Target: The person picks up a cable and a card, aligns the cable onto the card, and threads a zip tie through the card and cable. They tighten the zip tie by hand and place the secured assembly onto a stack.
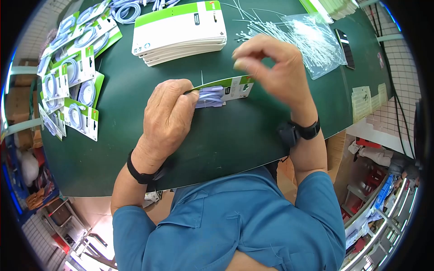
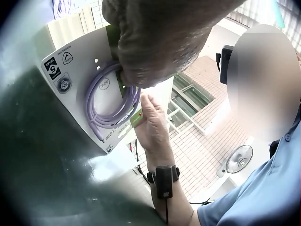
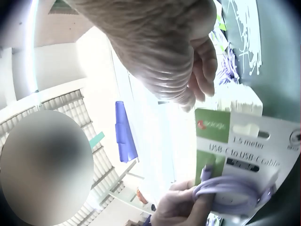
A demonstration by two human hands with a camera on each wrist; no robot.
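Note:
My left hand grips one end of a green and white card with a coiled lilac cable on it, thumb on the near side. The card is tilted up above the table. In the left wrist view the cable lies coiled against the card's white face. My right hand is raised just beyond the card's right end, thumb and fingers curved with a gap between them, holding nothing visible. In the right wrist view that hand hangs above the card's printed face, apart from it.
A stack of blank-looking cards stands behind the hands. Finished-looking cards with cables are heaped at the left, loose cables at the back. White ties spill from a plastic bag at the right, beside a phone.

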